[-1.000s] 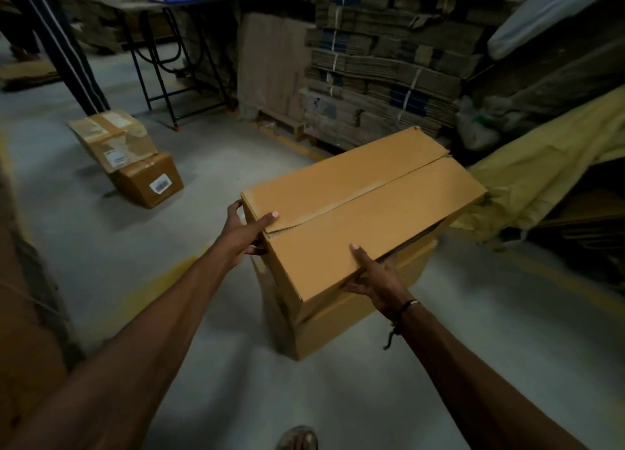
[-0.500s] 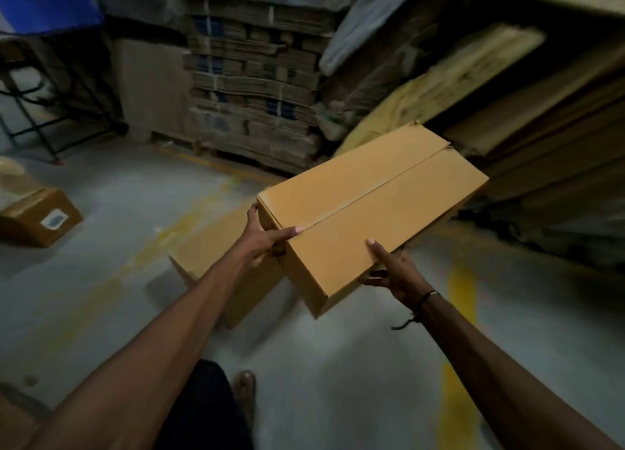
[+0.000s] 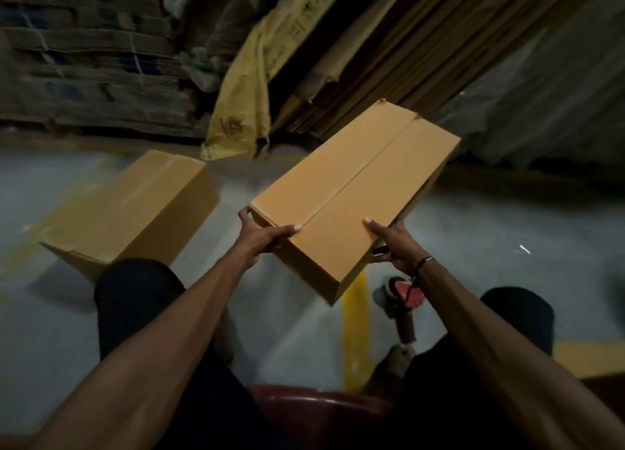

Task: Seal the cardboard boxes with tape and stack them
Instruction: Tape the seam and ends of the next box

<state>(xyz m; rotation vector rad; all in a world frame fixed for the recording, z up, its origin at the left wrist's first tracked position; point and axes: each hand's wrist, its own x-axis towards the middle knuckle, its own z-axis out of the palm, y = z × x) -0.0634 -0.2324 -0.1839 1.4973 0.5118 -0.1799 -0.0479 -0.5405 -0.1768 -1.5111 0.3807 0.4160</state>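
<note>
Box held off the floor, tilted, flaps closed (seam untaped). Left hand gripping near end at 9 o'clock, thumb on top; right hand gripping long edge at 3 o'clock. Second box on floor at 9 o'clock. Tape dispenser at 5 o'clock.

Your right arm hides most of the tape gun; only its red part and handle show. The held box covers your fingers beneath it. The floor box is blurred; your left knee hides its near corner. Printing on the yellow sack is unreadable.
</note>
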